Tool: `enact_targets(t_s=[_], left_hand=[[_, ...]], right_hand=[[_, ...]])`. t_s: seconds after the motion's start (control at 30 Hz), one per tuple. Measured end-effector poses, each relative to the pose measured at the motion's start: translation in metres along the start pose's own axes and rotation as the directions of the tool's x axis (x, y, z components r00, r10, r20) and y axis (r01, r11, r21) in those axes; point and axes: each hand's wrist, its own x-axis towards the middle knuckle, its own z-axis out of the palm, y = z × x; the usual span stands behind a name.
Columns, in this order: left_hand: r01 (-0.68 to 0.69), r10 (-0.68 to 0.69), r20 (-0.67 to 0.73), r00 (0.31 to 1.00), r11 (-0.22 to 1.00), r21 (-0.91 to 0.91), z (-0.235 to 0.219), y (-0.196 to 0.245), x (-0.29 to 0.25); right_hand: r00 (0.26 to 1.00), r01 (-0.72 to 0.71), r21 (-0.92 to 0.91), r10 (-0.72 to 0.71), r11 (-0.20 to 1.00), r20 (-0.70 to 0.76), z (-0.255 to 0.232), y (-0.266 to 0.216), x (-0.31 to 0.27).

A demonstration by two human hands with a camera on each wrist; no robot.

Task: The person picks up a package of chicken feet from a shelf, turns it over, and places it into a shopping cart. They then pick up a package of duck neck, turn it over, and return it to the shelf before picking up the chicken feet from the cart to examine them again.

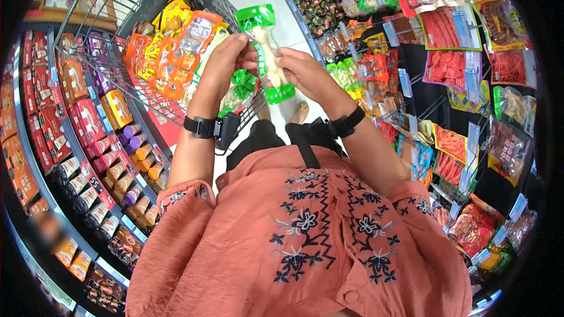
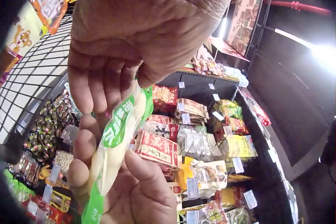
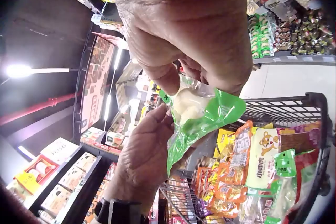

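Both hands hold one clear, green-ended snack packet (image 1: 271,61) upright above the shopping cart's near side. Long, pale, knobbly pieces show through its plastic. My left hand (image 1: 224,66) pinches its left edge near the top, thumb uppermost. On the opposite edge, a little lower, my right hand (image 1: 306,73) grips it between thumb and fingers. In the left wrist view the packet (image 2: 116,142) runs slanting between the two hands. The right wrist view shows its wide green end (image 3: 223,111) jutting out beside the fingers.
The wire cart (image 1: 88,53) holds orange and yellow snack bags (image 1: 194,32) and a similar green packet (image 1: 238,91). Shelves of jars (image 1: 106,199) and red boxes (image 1: 44,105) line the left. Hanging snack bags (image 1: 449,67) with price tags fill the right-hand rack.
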Motion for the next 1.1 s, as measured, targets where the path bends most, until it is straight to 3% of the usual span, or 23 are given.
enact_targets(t_s=[0.57, 0.87, 1.1], left_hand=[[0.013, -0.013, 0.027, 1.000, 1.000, -0.008, 0.002, -0.001, 0.001], [-0.012, 0.013, -0.030, 0.999, 0.999, 0.033, 0.007, -0.001, 0.002], [0.002, 0.000, -0.022, 1.000, 0.998, 0.061, 0.003, 0.000, 0.002]], right_hand=[[1.000, -0.014, 0.060, 0.013, 0.998, 0.022, 0.001, -0.002, -0.006], [1.000, 0.027, -0.067, -0.026, 0.997, 0.008, -0.003, 0.004, -0.002], [0.998, -0.011, -0.005, 0.011, 1.000, 0.058, -0.005, 0.003, -0.003]])
